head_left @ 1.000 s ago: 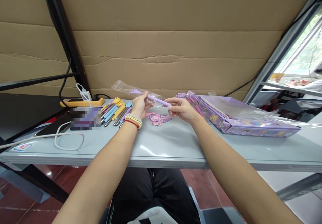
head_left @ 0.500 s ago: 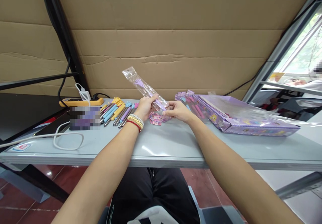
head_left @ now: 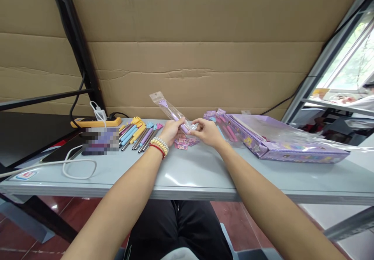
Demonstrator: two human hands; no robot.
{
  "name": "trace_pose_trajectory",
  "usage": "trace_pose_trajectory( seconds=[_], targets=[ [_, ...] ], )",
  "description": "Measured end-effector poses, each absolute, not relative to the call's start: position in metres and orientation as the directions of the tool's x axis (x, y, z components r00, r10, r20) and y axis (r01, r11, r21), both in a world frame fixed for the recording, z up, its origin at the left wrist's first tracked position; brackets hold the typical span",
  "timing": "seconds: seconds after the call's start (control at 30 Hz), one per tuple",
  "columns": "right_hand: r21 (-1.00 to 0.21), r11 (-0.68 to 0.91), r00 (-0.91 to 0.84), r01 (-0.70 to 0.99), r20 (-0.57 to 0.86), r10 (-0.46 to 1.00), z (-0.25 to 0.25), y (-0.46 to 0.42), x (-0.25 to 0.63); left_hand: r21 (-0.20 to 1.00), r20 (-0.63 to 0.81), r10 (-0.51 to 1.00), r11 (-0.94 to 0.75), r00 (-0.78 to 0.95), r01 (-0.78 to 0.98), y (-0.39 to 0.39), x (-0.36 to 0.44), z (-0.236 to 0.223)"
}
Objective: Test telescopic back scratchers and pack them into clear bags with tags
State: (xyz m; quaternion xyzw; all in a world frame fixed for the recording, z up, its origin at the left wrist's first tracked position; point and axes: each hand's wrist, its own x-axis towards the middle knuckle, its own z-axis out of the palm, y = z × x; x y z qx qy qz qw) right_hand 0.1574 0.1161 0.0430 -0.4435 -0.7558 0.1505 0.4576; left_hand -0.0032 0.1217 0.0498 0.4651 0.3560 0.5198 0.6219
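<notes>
A purple hand-headed back scratcher (head_left: pixel 175 116) lies inside a clear plastic bag (head_left: pixel 158 95), tilted with its head up to the left. My left hand (head_left: pixel 172 132), with bracelets at the wrist, is closed around the bag and handle. At the bag's lower right end my right hand (head_left: pixel 207 130) pinches the plastic. Below both hands, small pink printed cards (head_left: pixel 187 143) lie on the table. To the left is a pile of unbagged back scratchers (head_left: pixel 137 133) in yellow, blue, purple and pink. Bagged back scratchers (head_left: pixel 228 129) with pink cards lie right of my right hand.
A purple printed box (head_left: pixel 304 155) with clear film on top stands on the right of the grey table (head_left: pixel 204 178). On the left are a yellow power strip (head_left: pixel 96 122), a blurred-out object (head_left: pixel 101 141) and a white cable (head_left: pixel 78 177). Cardboard (head_left: pixel 201 57) walls the back.
My view has tilted up slightly. The bagged back scratcher sits lower between my hands, and my right fingers have shifted on the bag's end. Both hands keep their hold.
</notes>
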Motion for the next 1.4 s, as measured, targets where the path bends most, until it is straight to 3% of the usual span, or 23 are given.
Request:
trace_pose_trajectory(
  seconds=[0.37,0.7,0.87,0.93,1.1,1.23,1.4],
  targets=[
    [-0.588,0.588,-0.353,0.555,0.473,0.807,0.04,0.114,0.156,0.971,0.003,0.958,0.066,0.286,-0.231,0.123,0.003,0.042],
    [-0.612,0.554,-0.334,0.564,0.444,0.831,0.043,0.113,0.156,0.944,0.071,0.98,-0.004,0.188,-0.331,0.125,0.001,0.047],
    [-0.698,0.586,-0.395,0.411,0.443,0.805,0.045,0.113,0.163,0.933,0.091,0.991,-0.052,0.094,-0.355,0.125,-0.005,0.053],
    [-0.686,0.62,-0.434,0.381,0.459,0.775,0.046,0.113,0.165,0.932,0.086,0.996,-0.067,0.038,-0.355,0.126,-0.009,0.055],
    [-0.58,0.637,-0.397,0.507,0.499,0.77,0.044,0.115,0.164,0.932,0.077,0.996,-0.084,-0.036,-0.353,0.129,-0.015,0.056],
    [-0.54,0.695,-0.367,0.475,0.596,0.714,0.044,0.118,0.163,0.957,0.104,0.994,-0.096,0.014,-0.273,0.128,-0.012,0.052],
    [-0.665,0.649,-0.395,0.369,0.52,0.757,0.046,0.119,0.163,0.969,0.153,0.963,-0.103,0.221,-0.222,0.123,-0.004,0.049]
  ],
)
